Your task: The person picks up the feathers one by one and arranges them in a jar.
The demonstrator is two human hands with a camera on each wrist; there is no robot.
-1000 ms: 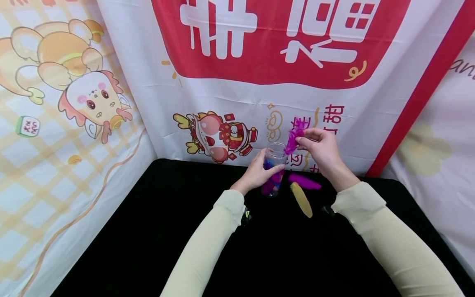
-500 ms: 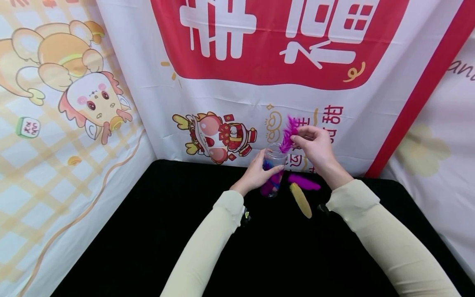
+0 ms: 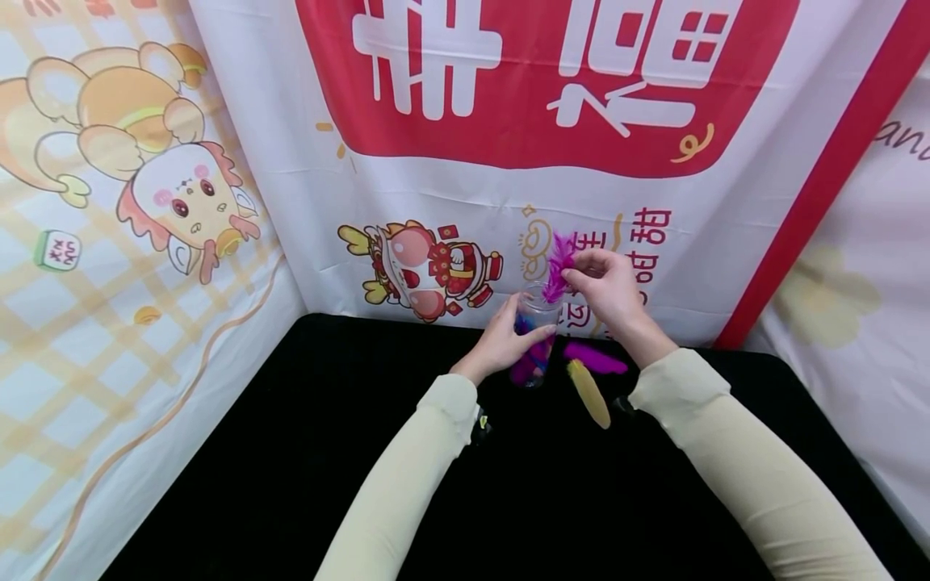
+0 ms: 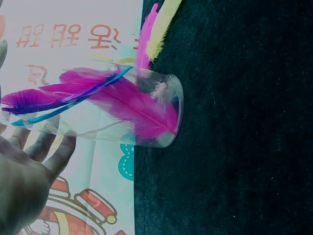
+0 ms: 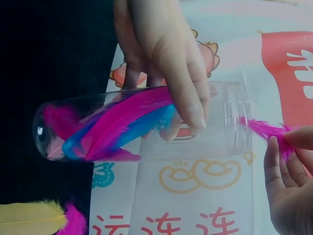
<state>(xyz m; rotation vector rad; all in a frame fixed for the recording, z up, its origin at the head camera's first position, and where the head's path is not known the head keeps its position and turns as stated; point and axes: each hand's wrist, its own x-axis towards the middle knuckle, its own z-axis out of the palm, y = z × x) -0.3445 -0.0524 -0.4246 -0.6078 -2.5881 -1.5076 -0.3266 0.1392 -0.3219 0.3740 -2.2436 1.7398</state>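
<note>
A clear jar (image 5: 215, 142) with magenta, blue and purple feathers inside stands near the back of the black table. My left hand (image 3: 504, 339) grips it round the side, thumb across the front. At the jar's mouth, my right hand (image 3: 609, 289) pinches a magenta feather (image 3: 559, 262) between thumb and fingers. In the right wrist view the tip of that feather (image 5: 261, 128) reaches the jar's rim. On the table just right of the jar lie a yellow feather (image 3: 590, 395) and another magenta feather (image 3: 596, 358).
A black cloth (image 3: 349, 452) covers the table. Behind it hangs a white and red printed banner (image 3: 436, 186), close to the jar. A printed cloth (image 3: 145, 323) hangs along the left side, and a pale one (image 3: 857, 363) on the right.
My right hand has moved left with the magenta feather, bringing the feather from beside the jar to over its mouth. My left hand and the jar have stayed put.
</note>
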